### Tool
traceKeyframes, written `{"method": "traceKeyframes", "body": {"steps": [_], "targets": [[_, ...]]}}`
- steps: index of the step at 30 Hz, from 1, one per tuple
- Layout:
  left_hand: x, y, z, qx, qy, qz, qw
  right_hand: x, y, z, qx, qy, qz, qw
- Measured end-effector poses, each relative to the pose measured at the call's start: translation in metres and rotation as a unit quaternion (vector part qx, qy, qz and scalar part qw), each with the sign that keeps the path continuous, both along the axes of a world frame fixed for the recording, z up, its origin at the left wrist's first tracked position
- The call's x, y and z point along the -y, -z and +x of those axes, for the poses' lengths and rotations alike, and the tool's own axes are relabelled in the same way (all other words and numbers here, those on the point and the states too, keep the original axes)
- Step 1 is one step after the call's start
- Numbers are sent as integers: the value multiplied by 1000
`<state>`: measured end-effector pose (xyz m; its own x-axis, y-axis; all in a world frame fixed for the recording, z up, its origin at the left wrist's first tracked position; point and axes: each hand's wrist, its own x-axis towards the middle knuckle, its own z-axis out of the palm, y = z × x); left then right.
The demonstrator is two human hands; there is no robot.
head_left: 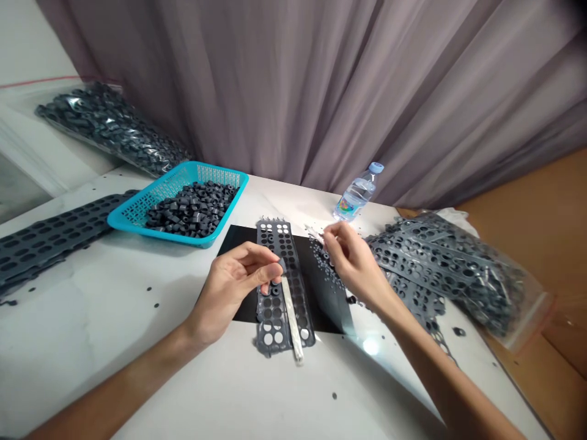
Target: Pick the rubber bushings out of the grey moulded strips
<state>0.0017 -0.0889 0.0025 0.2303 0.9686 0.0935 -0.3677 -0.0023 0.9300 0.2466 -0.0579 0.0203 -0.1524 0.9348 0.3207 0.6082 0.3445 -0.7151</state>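
My left hand [224,287] is closed in a pinch above a dark perforated rubber sheet [267,333], with a small dark rubber piece [281,264] at its fingertips. My right hand [348,253] is raised to the right of the sheet, its fingers closed on a thin white stick-like tool [314,233], partly hidden by the fingers. Another white wrapped stick [292,321] lies lengthwise on the sheet. Below my left fingers, a few small dark rings [275,290] sit on the sheet. Under it is a black mat [243,244], with many tiny grey discs [328,266] scattered on its right part.
A blue basket [119,221] of short dark rubber tubes stands at the left, before a bulging clear bag [110,128] of similar pieces. Stacked perforated sheets [55,229] lie far left. A water bottle [358,194] stands behind my right hand; a bag of punched sheets [458,269] lies right.
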Motion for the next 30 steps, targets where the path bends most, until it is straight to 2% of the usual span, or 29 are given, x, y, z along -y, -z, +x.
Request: {"method": "traceKeyframes", "body": {"steps": [3,7,13,22,30], "targets": [[1,-1,1,-2,4,-11,1000,40,5,-8,-102,-3,-62,993],[2,1,1,-11,26,-19,999,65,14,-16,-166,-2,-80,983],[5,3,4,-37,36,3,999,71,20,-21,-203,-36,-84,975],[7,1,10,-36,21,-31,999,80,16,-22,-168,-41,45,984],[8,0,14,-37,19,-53,998,81,14,-22,-149,-46,54,986]]}}
